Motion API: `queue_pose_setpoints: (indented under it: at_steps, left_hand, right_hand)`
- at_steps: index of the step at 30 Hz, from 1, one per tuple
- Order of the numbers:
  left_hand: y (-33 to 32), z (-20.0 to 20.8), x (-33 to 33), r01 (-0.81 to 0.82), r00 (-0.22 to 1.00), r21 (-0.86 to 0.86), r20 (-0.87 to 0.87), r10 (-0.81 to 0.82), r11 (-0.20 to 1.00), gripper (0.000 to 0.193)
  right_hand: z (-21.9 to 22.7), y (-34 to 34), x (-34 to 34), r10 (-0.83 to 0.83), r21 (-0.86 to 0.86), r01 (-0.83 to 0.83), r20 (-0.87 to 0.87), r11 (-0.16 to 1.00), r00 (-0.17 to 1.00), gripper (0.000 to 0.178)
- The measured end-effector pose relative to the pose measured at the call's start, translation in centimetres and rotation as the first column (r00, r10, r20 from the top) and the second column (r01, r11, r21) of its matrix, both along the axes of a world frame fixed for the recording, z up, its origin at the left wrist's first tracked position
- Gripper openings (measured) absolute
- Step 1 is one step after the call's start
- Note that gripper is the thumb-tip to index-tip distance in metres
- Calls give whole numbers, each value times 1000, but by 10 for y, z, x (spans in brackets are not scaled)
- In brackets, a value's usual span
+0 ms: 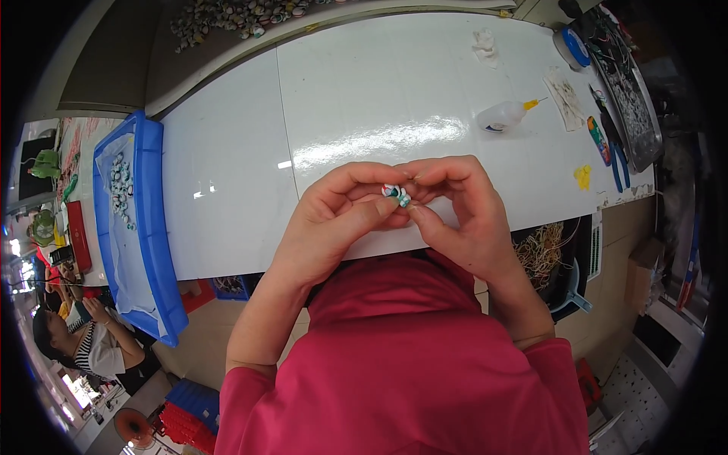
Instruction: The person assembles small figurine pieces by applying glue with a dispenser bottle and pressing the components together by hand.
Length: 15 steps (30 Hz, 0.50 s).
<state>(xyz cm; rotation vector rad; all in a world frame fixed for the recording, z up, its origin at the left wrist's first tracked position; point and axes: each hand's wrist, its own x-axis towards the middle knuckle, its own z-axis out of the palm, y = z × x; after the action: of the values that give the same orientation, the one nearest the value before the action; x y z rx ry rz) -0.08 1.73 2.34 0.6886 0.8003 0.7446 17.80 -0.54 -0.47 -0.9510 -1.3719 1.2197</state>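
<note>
Between my two hands, just above the near edge of the white table, is a small white figurine (pixel 395 195) with green and red parts. My left hand (pixel 341 208) pinches it from the left with thumb and fingers. From the right, my right hand (pixel 459 208) closes its thumb and fingertips at the same small piece. Both sets of fingertips nearly meet around it and hide part of its shape. The nearest loose thing on the table is a squeeze bottle (pixel 502 117) with a yellow needle tip, lying beyond my right hand.
At left, a blue tray (pixel 171 250) holds several similar small pieces (pixel 121 189). Pliers (pixel 618 163), a stained cloth (pixel 563 97), a crumpled tissue (pixel 484 47) and a yellow scrap (pixel 582 177) lie at right. More pieces (pixel 235 17) fill a back shelf. A person (pixel 91 341) sits at far left.
</note>
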Motion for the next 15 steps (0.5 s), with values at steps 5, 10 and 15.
queue_pose_setpoints:
  at_steps: [5,10,15]
  left_hand:
    - [-2,0,-2,-19,1000,6,7,19,1000,22]
    - [-4,-2,-3,-3,1000,21,-25,4,1000,28]
    - [-3,0,0,-4,997,29,-75,6,1000,32]
  right_hand:
    - [1,0,-2,-8,2,8,17,1000,1000,27]
    - [2,2,-3,-25,111,13,110,994,994,23]
    - [1,1,-1,-37,93,26,120,995,992,22]
